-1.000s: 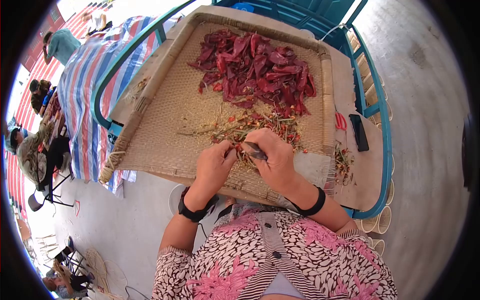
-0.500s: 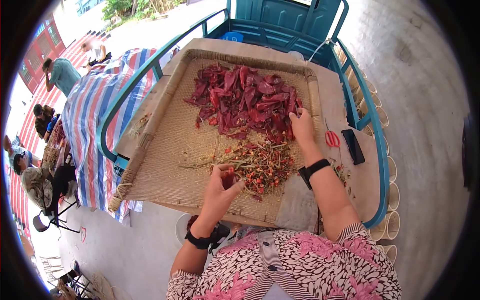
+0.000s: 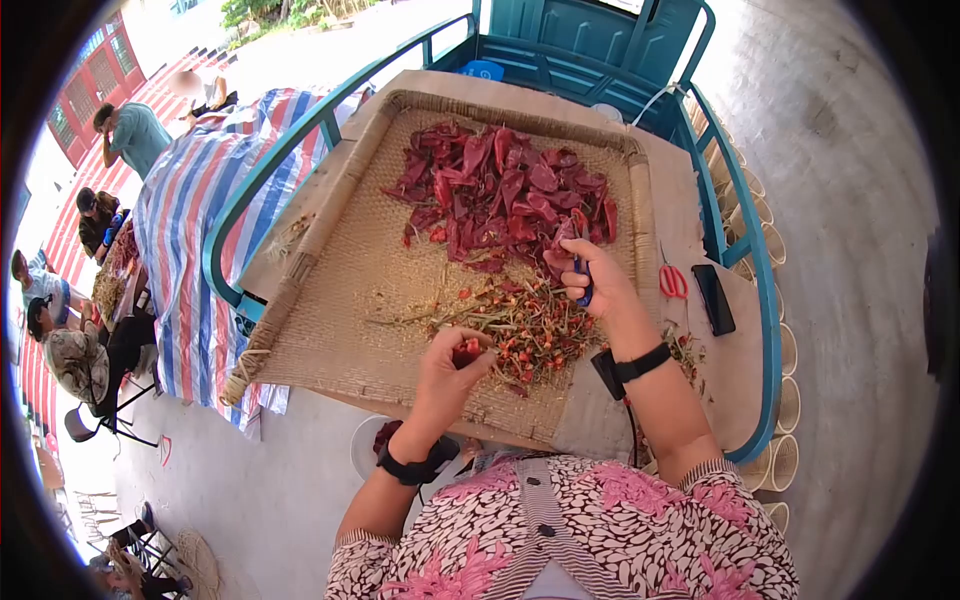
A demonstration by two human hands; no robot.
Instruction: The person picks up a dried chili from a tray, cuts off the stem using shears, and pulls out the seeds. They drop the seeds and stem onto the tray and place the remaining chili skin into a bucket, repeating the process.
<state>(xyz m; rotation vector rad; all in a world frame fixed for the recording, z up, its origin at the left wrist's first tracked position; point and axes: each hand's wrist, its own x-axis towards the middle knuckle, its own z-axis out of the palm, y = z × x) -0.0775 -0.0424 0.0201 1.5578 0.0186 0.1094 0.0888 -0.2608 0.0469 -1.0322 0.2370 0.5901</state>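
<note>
A woven tray [image 3: 335, 300] carries a heap of dark red, wrinkled pepper pieces [image 3: 500, 190] at its far side. Nearer to me lies a pile of stems and small orange-red bits [image 3: 535, 330]. My left hand [image 3: 450, 375] is curled around some red pieces at the near left edge of this pile. My right hand [image 3: 600, 280] is above the right side, at the edge of the red heap. Its fingers are closed on a small blue-handled tool [image 3: 583, 280], and its fingertips are at a red pepper piece [image 3: 560, 258]. The tool's tip is hidden.
Red-handled scissors [image 3: 673, 281] and a black phone [image 3: 714, 300] lie right of the tray. A teal cart rail [image 3: 768, 350] surrounds the board. Below the tray's near edge stands a bowl [image 3: 368, 450]. Several people sit or stand at the left by a striped sheet [image 3: 205, 200].
My right hand has drawn back slightly from the heap and turned, so the blue handle now shows. The view has shifted a little. My left hand stays closed near the stem pile.
</note>
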